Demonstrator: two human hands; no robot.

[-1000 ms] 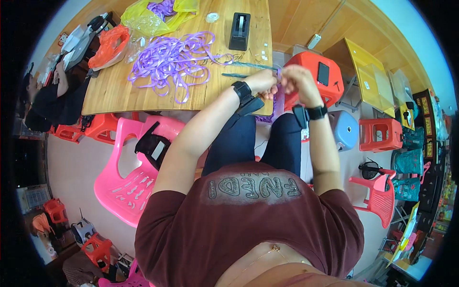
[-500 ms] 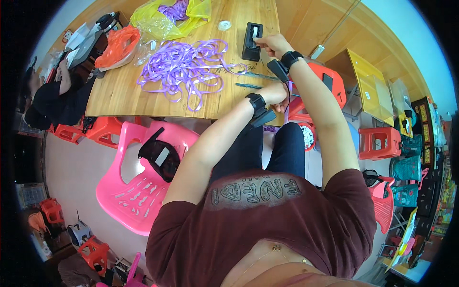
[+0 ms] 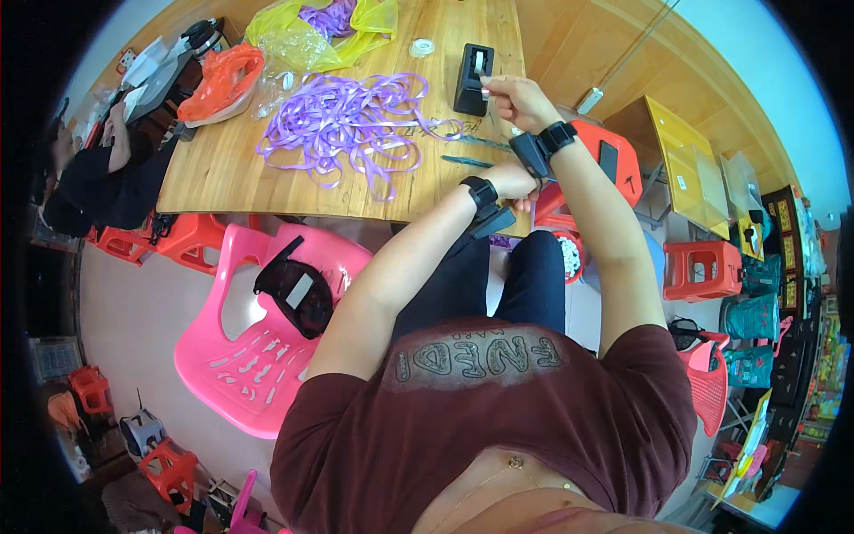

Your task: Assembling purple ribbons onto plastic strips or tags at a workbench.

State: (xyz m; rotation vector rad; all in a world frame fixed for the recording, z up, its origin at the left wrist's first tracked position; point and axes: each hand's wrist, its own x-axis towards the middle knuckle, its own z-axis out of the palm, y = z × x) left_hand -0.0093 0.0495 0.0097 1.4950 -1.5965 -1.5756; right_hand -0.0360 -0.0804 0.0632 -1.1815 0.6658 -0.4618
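Observation:
Beside the black tape dispenser (image 3: 473, 82), my right hand (image 3: 527, 102) is closed in a pinch on a short piece of clear tape at the dispenser's near end. My left hand (image 3: 516, 182) is closed at the table's near right edge, with a bit of purple ribbon showing below its fingers; much of the grip is hidden. A loose tangle of purple ribbon (image 3: 334, 125) lies on the wooden table (image 3: 213, 182) to the left. Between the tangle and my left hand lie thin dark tools (image 3: 466, 161), whose kind I cannot make out.
A white tape roll (image 3: 422, 47) lies left of the dispenser. A yellow plastic bag (image 3: 372, 36) holding more purple ribbon and a red bag (image 3: 222, 82) sit farther left. A red stool (image 3: 594, 169) carries a phone (image 3: 608, 158). A pink chair (image 3: 236, 356) stands at my left.
My right hand has drawn back slightly from the dispenser toward me, pinching tape. My left hand stays at the table edge, turned a little. The view has shifted slightly.

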